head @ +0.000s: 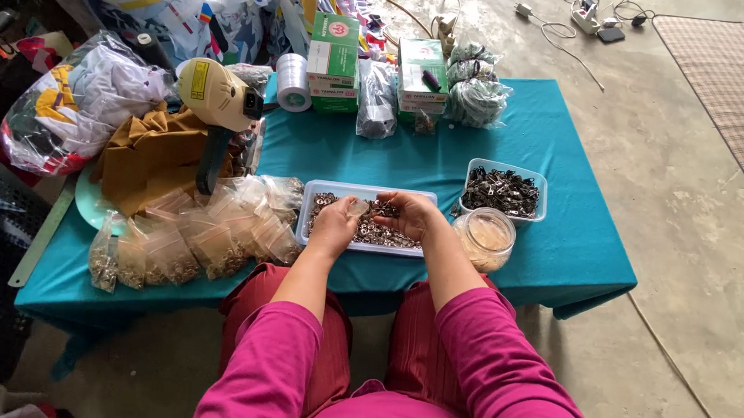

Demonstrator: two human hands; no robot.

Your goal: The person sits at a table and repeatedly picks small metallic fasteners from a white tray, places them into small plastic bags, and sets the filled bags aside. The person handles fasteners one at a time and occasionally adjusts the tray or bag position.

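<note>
Left hand [333, 224]: forearm reaching forward, fingers curled, grip pinched on a small clear bag [358, 207] held over the shallow tray [306, 216] of small metal pieces. Right hand [406, 216]: wrist bent inward, fingers cupped over the tray's contents; whether it has hold of anything cannot be told. Tray: near edge of teal counter [553, 239]. Glass jar [484, 238]: just right of tray.

Your sleeves [501, 366] are magenta, your trousers [419, 343] dark red. The desk [559, 161] wears a plain teal cloth. The boxes [333, 58] are green and white, the folded fabric [153, 154] mustard brown, the rug [738, 86] checked.
</note>
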